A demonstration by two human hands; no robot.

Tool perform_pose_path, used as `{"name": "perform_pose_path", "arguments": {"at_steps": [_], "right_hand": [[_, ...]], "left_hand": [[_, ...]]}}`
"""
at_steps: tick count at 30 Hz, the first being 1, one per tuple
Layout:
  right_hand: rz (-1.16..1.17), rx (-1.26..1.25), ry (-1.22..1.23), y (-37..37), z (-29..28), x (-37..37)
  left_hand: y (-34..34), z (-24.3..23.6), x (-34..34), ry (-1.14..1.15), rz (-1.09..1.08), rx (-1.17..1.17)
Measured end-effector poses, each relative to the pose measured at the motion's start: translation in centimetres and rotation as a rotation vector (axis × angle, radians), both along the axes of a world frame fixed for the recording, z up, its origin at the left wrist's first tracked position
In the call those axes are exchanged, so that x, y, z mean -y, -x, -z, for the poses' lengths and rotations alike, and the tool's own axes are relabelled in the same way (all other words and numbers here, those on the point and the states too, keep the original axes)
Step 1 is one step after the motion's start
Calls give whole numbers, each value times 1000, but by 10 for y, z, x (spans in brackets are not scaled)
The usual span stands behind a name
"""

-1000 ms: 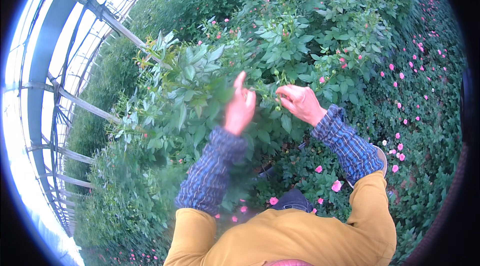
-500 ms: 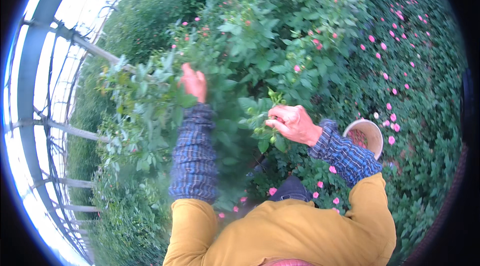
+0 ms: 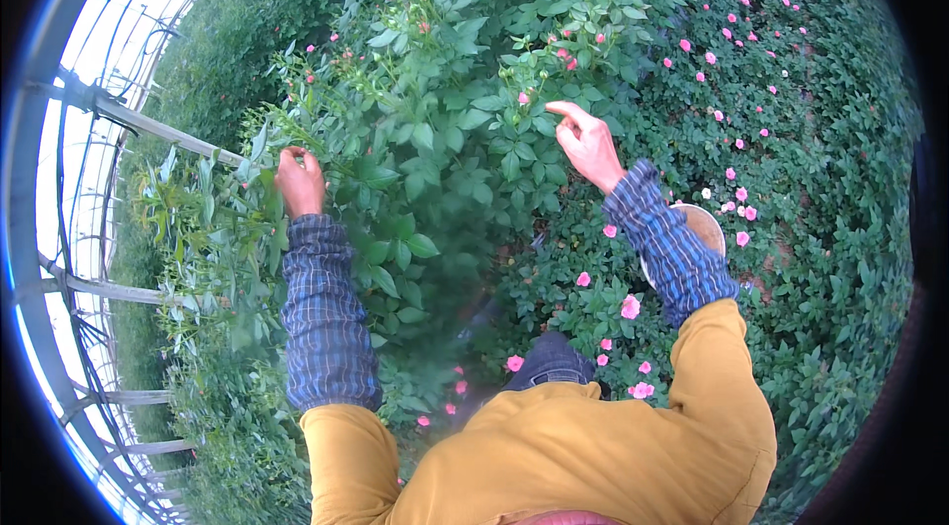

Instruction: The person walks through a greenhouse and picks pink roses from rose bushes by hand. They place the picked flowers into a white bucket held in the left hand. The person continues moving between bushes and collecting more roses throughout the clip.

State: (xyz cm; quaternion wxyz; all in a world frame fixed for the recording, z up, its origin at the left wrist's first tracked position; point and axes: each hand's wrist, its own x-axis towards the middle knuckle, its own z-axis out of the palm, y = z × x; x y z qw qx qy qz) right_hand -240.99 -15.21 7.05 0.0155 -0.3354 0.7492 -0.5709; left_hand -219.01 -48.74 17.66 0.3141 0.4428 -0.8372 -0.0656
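Note:
My left hand [image 3: 302, 181] reaches into leafy rose shoots [image 3: 262, 209] at the left, its fingers curled; what they hold, if anything, is hidden. Higher up on the right, my right hand [image 3: 588, 144] is open, index finger stretched toward a small pink bud [image 3: 524, 98] among green leaves [image 3: 415, 130], with nothing visible in it. Both forearms wear blue checked sleeve covers [image 3: 326, 327].
A pale bucket [image 3: 708, 223] is partly hidden behind my right forearm. Dense rose bushes with pink blooms [image 3: 630, 306] fill the right and surroundings. Metal greenhouse bars [image 3: 148, 120] and a bright covering run along the left edge.
My left hand has moved leftward. My right hand has risen and let go of the budded shoot it gripped half a second ago, its index finger now extended.

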Motion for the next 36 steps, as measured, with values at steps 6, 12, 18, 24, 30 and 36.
{"name": "perform_pose_path", "arguments": {"at_steps": [6, 12, 18, 24, 30, 36], "right_hand": [[-31, -451, -129, 23, 6, 38], [-21, -271, -178, 17, 6, 47], [-179, 553, -171, -5, -12, 30], [-559, 956, 448, -1, -28, -12], [15, 1042, 595, 64, 31, -24], [247, -18, -139, 123, 63, 25]], "left_hand": [[-3, -6, -20, 64, 83, 43], [-10, -4, -38, -453, 92, -124], [-13, -20, -65, -636, 254, -312], [-18, -64, -96, -751, 424, -406], [-75, -23, -151, -1808, 203, -1142], [-112, 50, -199, -1871, 422, -788]]}}
